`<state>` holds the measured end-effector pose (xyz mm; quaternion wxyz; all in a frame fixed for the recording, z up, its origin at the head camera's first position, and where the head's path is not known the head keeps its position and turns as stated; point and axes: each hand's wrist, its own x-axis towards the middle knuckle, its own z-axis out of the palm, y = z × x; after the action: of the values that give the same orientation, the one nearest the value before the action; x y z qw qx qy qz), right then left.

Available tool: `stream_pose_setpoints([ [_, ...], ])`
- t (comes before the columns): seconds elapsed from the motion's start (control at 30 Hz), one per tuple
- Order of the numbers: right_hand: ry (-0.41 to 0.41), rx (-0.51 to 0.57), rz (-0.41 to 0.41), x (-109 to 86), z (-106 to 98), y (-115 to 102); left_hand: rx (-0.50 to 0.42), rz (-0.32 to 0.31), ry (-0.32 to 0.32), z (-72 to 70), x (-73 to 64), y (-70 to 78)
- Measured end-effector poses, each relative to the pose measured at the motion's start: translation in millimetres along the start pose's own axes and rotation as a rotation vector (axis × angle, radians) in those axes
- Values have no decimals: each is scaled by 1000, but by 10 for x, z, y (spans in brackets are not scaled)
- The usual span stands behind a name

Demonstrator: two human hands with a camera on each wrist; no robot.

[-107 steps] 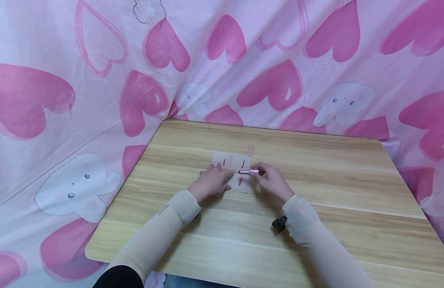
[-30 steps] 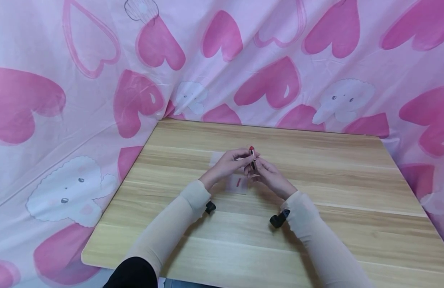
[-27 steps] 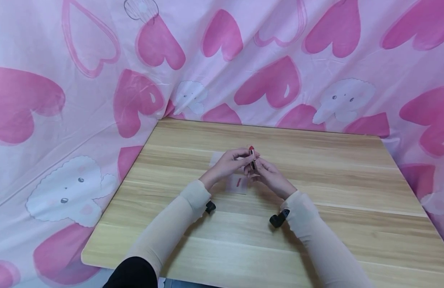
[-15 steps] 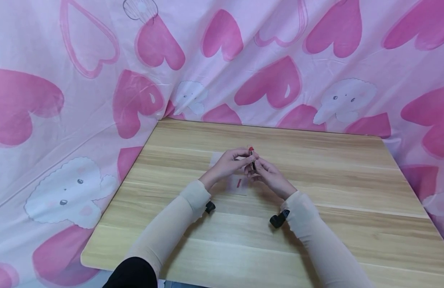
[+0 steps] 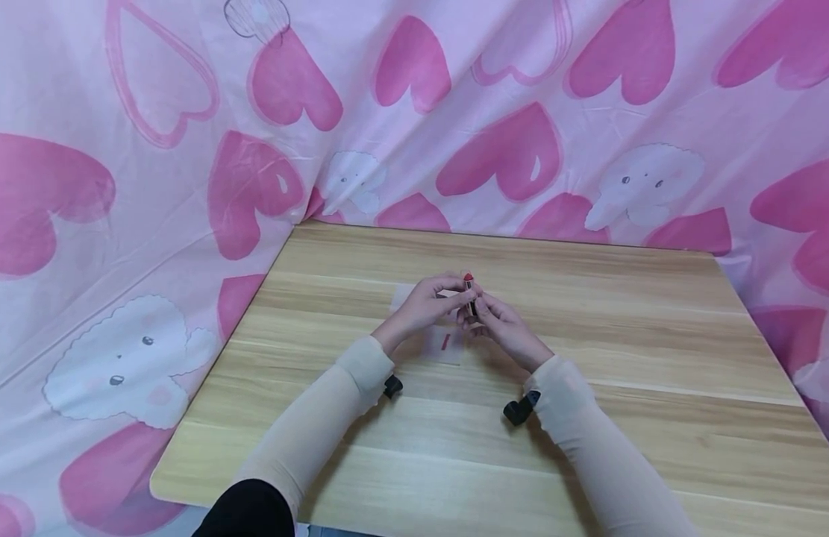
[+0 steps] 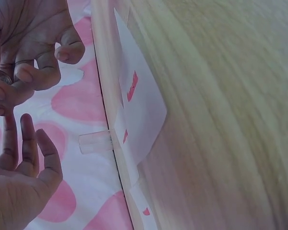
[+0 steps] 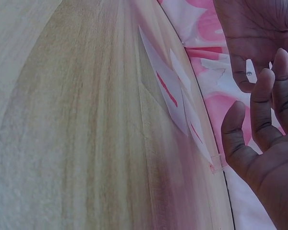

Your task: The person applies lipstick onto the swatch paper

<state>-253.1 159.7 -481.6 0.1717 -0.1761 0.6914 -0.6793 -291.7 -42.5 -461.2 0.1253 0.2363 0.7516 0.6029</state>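
Observation:
In the head view, a lipstick point(image 5: 470, 286) with its red tip up stands nearly upright between both hands, above the table. My left hand point(image 5: 421, 306) pinches it at the upper tube with thumb and fingers. Lower down, my right hand point(image 5: 507, 327) holds its dark base between thumb and fingers. Below the hands lies a white paper piece point(image 5: 436, 345) with a short red stroke. Two more marked paper pieces lie beyond it, mostly hidden by my left hand. A clear cap point(image 6: 93, 143) shows past the papers in the left wrist view.
The wooden table point(image 5: 622, 335) stretches out around the hands. A pink heart-print cloth point(image 5: 501, 149) hangs along its back and left sides. Small black wrist cameras point(image 5: 521, 409) hang under both cuffs.
Earlier my left hand rested on the papers while my right held the lipstick level over them. Both hands then came together on the upright lipstick; over the last second they have barely moved.

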Motion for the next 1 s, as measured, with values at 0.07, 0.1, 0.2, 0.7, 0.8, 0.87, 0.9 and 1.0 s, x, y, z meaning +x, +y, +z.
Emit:
stream_pose_setpoints([
  [0.07,4,0,2,-4,-3,10,17,12,4,2,4,-4],
  [0.1,3,0,1,-4,-7,17,24,19,5,5,7,-8],
  [0.2,5,4,-1,-3,-14,32,40,34,8,11,14,-17],
  [0.7,12,-14,-13,14,-32,60,51,58,32,34,26,-34],
  [0.8,20,-28,-9,15,-36,61,44,59,32,33,25,-32],
  [0.87,24,-33,-5,11,-34,54,47,57,30,33,22,-26],
  [0.9,27,-35,-3,8,-33,51,48,56,30,33,20,-21],
  [1.0,33,-37,0,0,-23,39,52,49,31,34,13,-6],
])
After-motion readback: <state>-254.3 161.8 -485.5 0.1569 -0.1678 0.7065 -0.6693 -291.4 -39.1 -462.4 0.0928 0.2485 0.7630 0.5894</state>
